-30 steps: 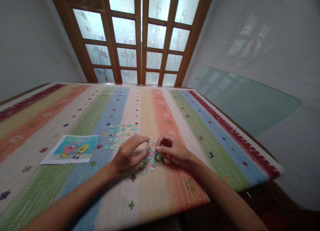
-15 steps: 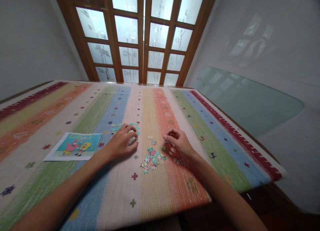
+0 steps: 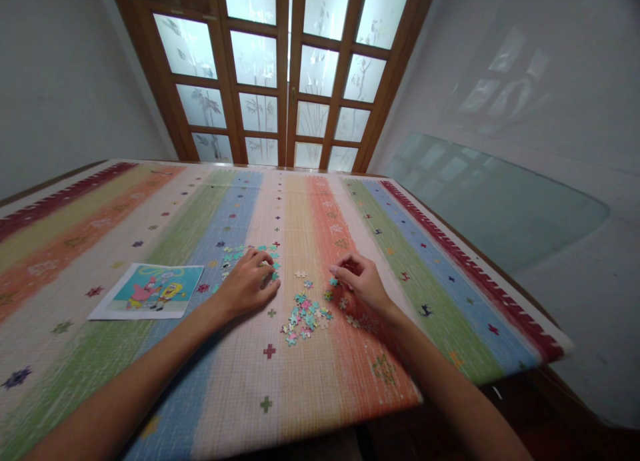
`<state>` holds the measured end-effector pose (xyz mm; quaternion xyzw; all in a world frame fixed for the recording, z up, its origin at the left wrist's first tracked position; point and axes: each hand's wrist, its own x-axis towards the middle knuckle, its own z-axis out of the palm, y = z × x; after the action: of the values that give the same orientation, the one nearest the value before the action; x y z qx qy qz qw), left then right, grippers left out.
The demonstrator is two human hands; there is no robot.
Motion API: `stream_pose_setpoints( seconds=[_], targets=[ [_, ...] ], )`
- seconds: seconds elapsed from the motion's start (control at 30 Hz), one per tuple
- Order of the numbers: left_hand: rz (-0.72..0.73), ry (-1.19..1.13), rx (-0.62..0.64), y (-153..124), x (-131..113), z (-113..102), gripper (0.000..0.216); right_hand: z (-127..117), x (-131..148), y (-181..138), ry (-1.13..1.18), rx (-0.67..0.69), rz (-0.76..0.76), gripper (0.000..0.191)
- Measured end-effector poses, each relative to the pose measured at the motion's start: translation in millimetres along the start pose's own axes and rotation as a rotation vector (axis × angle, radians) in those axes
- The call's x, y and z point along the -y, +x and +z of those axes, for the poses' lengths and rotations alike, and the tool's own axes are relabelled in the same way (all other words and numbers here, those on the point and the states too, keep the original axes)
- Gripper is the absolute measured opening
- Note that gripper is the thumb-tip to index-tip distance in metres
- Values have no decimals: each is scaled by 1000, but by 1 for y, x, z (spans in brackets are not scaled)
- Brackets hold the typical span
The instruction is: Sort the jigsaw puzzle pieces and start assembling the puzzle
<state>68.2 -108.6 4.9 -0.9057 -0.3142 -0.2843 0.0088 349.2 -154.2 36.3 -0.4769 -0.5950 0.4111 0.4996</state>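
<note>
Around the far-left part of the pieces, a partly joined jigsaw puzzle [image 3: 234, 253] in teal tones is partly covered by my left hand [image 3: 250, 278]. That hand rests over its right side, fingers curved and thumb apart. My right hand [image 3: 357, 278] hovers over the orange stripe with thumb and forefinger pinched; whatever is between the tips is too small to make out. Just below them lies a teal puzzle piece [image 3: 333, 282]. Between the hands is a heap of loose puzzle pieces [image 3: 305, 314], teal, pink and yellow. Several pale pieces [image 3: 353, 321] lie under my right wrist.
A printed cartoon picture [image 3: 147, 293] lies left of my left forearm. The striped tablecloth [image 3: 240, 374] covers the table, whose near edge drops off at lower right. Wooden glazed doors [image 3: 287, 81] stand beyond the table, with walls on both sides.
My left hand has shifted slightly and its fingers have moved over the puzzle's right edge. My right hand has moved slightly right, showing more of the teal piece below it.
</note>
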Motion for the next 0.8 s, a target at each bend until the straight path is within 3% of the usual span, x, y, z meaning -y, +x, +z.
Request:
stream_pose_setpoints(
  seconds=[0.27, 0.37, 0.6, 0.8],
  targets=[
    [-24, 42, 32, 0, -5, -3, 17, -2, -3, 1, -31, 11, -13, 34],
    [-25, 49, 43, 1, -6, -5, 19, -2, -8, 0, -66, 82, -26, 28],
    [63, -156, -15, 4, -21, -6, 16, 16, -19, -13, -579, 393, -397, 20],
    [55, -285, 60, 6, -45, 0, 14, 14, -21, -15, -726, 397, -410, 16]
  ],
)
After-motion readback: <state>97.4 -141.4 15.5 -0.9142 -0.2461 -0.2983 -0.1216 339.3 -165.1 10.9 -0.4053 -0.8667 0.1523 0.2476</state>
